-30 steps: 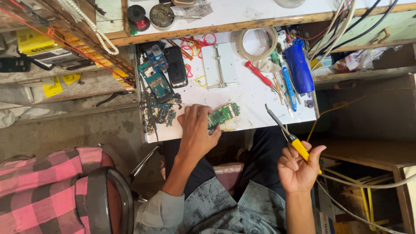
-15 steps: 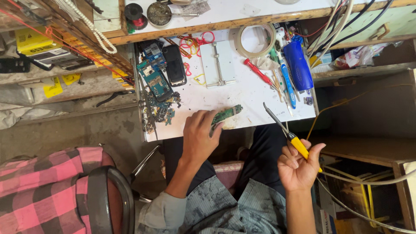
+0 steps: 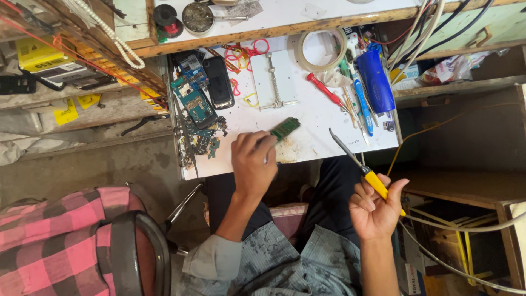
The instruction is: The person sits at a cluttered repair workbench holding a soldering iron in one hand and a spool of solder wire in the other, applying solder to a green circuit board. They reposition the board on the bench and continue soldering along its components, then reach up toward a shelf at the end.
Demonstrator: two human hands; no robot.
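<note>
My left hand [image 3: 252,160] grips a small green circuit board [image 3: 285,129], tilted and lifted just over the front of the white worktop [image 3: 307,118]. My right hand [image 3: 376,204] hovers past the worktop's front edge, above my lap. It holds a soldering iron with a yellow handle [image 3: 374,183]; the metal tip [image 3: 339,145] points up-left toward the board. A grey cord runs from the iron to the lower right.
On the worktop lie a metal board holder [image 3: 273,80], a black phone [image 3: 218,83], a heap of green and blue boards [image 3: 194,109], a tape roll [image 3: 321,48], a red screwdriver [image 3: 324,90] and a blue bottle [image 3: 376,80]. A pink checked chair back [image 3: 66,235] stands at lower left.
My left hand has lifted the green board off the worktop and turned it on edge, shifting slightly right. The right hand with the soldering iron has barely moved.
</note>
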